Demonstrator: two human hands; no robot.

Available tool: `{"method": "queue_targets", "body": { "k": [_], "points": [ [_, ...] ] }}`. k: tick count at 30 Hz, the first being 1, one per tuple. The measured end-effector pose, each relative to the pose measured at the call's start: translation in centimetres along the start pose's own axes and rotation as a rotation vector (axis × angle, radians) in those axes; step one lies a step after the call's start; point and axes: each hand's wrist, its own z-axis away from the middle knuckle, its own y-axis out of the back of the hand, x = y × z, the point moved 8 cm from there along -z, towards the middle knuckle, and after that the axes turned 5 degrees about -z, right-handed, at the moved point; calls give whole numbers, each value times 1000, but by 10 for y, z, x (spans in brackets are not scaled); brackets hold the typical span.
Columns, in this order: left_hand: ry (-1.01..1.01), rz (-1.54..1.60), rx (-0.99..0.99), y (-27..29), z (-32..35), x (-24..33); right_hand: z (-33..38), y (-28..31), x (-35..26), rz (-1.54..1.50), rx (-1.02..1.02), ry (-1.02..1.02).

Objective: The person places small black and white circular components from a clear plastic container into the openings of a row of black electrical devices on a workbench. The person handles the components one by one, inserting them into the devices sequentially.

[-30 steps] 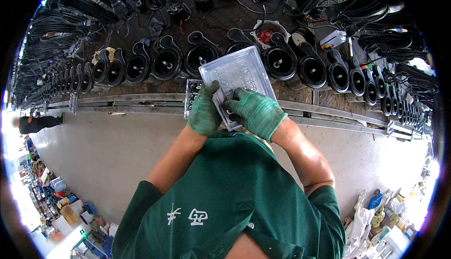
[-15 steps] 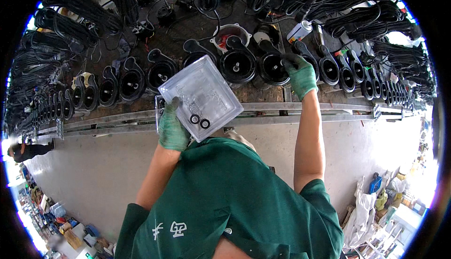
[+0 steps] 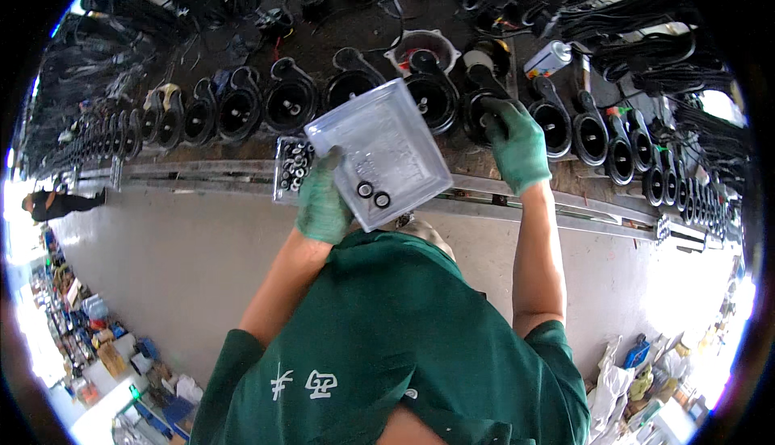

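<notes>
A clear square plastic box [image 3: 404, 150] is tilted in my left hand [image 3: 324, 207], thumb over its near-left edge. Two small black rings with pale metal centres [image 3: 382, 199] lie in its lower corner. My right hand [image 3: 518, 148], in a green glove with dark fingertips, reaches into a round black housing [image 3: 471, 116] with a curved neck. Its fingers are bent together inside the rim; whatever they hold is hidden. Just left of it, another black housing [image 3: 434, 104] shows a metal shaft in its middle, partly behind the box.
More black housings [image 3: 289, 106] line the bench edge on both sides. A second clear box [image 3: 284, 188] full of small rings sits by my left hand. Beyond are a grey metal bowl [image 3: 446, 44], a spray can [image 3: 549, 59] and bundled black cables [image 3: 630, 21]. A metal rail [image 3: 202, 172] runs along the front.
The view has shifted, and the second box with rings now shows more fully beside my left hand. My right hand stays at the same housing, and the two rings remain in the held box.
</notes>
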Motion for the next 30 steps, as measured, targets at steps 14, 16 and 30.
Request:
{"method": "queue_targets", "body": {
  "k": [14, 16, 30],
  "points": [
    [253, 157, -256, -49, -6, -22, 61, -69, -116, -141, -366, 224],
    [268, 178, -315, -52, -6, -25, 56, -45, -103, -187, -282, 52],
    [129, 65, -115, -58, 3, -30, 30, 75, 129, 365, 262, -70]
  ]
}}
